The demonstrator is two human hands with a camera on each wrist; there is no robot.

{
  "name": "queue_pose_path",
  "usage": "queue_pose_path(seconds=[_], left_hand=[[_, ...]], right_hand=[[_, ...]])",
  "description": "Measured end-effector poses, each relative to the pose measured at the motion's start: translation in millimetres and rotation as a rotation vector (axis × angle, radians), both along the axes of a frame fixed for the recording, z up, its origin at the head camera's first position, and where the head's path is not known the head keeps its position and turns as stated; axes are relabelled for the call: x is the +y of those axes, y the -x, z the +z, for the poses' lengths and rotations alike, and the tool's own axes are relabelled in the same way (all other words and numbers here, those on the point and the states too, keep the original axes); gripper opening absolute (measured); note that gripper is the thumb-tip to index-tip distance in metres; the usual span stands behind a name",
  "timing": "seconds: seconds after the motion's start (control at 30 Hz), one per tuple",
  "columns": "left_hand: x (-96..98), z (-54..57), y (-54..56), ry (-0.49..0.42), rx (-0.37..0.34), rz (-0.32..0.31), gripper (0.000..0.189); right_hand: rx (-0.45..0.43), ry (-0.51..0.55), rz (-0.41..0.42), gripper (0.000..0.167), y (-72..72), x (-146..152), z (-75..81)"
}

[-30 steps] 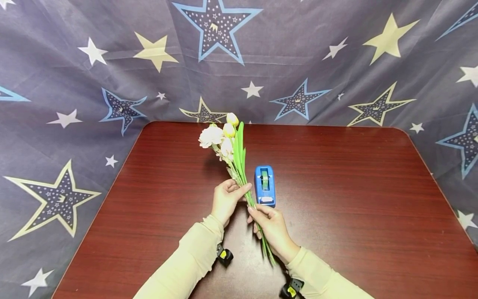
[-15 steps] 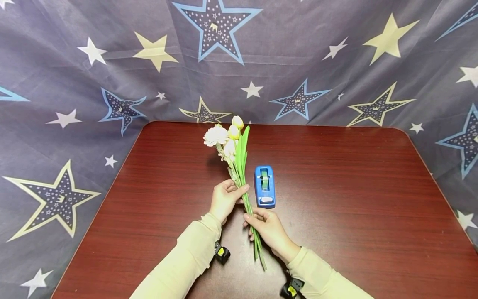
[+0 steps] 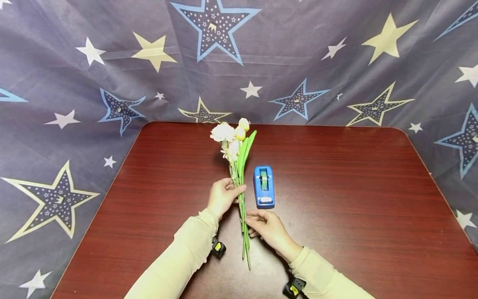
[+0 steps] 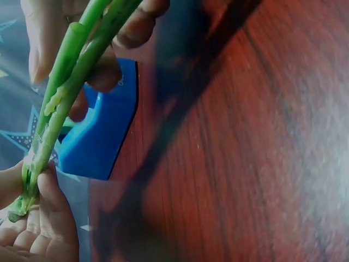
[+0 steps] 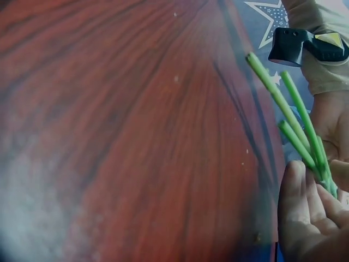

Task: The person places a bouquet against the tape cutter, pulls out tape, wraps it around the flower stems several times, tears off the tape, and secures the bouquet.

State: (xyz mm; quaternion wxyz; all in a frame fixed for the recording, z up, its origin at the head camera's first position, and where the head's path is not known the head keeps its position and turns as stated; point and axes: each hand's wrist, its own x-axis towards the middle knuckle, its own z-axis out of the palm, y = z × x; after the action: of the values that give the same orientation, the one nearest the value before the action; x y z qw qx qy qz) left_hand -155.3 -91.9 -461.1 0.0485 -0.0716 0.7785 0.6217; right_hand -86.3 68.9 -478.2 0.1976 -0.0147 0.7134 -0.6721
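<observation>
A bunch of white and pale yellow flowers (image 3: 232, 145) with green leaves stands out over the table, its blooms toward the far edge. My left hand (image 3: 223, 196) pinches the stems (image 3: 242, 209) around mid-length between thumb and fingers. Lower down, my right hand (image 3: 270, 230) is at the right side of the stems, thumb and fingers parted and fingertips right at them. In the left wrist view, a shiny clear patch shows on the stems (image 4: 82, 68) close to the left fingers. Several cut stem ends (image 5: 267, 82) spread apart in the right wrist view.
A blue tape dispenser (image 3: 264, 200) with a greenish roll sits on the reddish-brown table (image 3: 354, 199), just right of the flowers. A grey cloth with star prints (image 3: 231, 83) hangs behind the table. Black cameras (image 3: 218, 248) are strapped to both wrists.
The bunch has turned nearly straight, its blooms swinging right and its stem ends left. My right fingers have gone from around the stems to their right side. My left hand has shifted slightly left.
</observation>
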Motion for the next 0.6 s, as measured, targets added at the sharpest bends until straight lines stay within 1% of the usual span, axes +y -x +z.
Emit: queue_pose_path(seconds=[0.1, 0.2, 0.47, 0.6], left_hand=[[-2.1, -2.3, 1.5, 0.059, 0.021, -0.015, 0.027], [-3.3, -3.3, 2.4, 0.104, 0.020, -0.030, 0.025], [-7.5, -8.5, 6.3, 0.197, -0.001, -0.057, 0.024], [-9.6, -9.2, 8.8, 0.247, -0.013, -0.063, 0.021]], right_hand=[[0.010, -0.018, 0.003, 0.038, -0.3, 1.2, 0.3], [0.019, -0.027, 0.007, 0.036, -0.2, 1.7, -0.3], [0.030, 0.016, 0.015, 0.033, -2.6, 1.4, -1.0], [0.023, 0.021, 0.010, 0.033, -3.0, 1.6, -1.0]])
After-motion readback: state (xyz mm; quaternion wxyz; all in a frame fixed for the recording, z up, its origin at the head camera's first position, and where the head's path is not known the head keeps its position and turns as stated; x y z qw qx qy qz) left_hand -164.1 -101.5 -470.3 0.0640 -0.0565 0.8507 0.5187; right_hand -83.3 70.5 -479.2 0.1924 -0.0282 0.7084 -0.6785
